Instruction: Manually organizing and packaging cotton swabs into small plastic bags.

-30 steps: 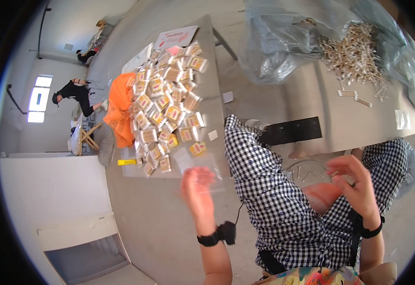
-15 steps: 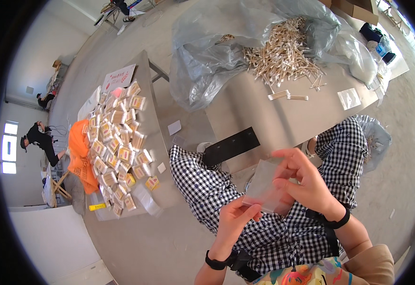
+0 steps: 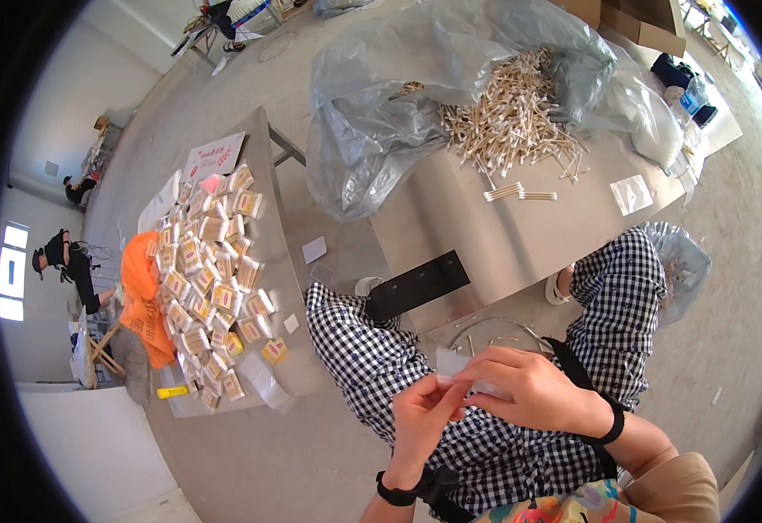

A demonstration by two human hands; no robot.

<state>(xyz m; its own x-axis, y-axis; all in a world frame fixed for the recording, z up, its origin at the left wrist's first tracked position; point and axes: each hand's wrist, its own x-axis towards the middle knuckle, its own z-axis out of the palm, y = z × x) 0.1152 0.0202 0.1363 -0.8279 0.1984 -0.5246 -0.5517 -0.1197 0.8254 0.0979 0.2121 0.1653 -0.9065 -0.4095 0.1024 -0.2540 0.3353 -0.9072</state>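
Observation:
A small clear plastic bag (image 3: 452,363) is held above my lap between both hands. My left hand (image 3: 424,415) pinches its lower edge between thumb and fingers. Reaching over from the right, my right hand (image 3: 524,388) is closed on the bag too, its fingertips close to the left ones and covering much of the film. On the metal table ahead, two short rows of cotton swabs (image 3: 520,193) lie in front of a large loose heap of cotton swabs (image 3: 507,122), which spills from a big grey plastic bag (image 3: 355,131).
On the left table, many filled swab packets (image 3: 215,288) lie beside an orange cloth (image 3: 143,301), a yellow tube (image 3: 172,392) and clear bags (image 3: 267,383). A flat clear bag (image 3: 632,194) rests at the right table's edge. A black plate (image 3: 418,283) juts toward my knee.
My right hand has come down and left, nearer the left hand. The bag, spread out before, is now mostly covered by my fingers.

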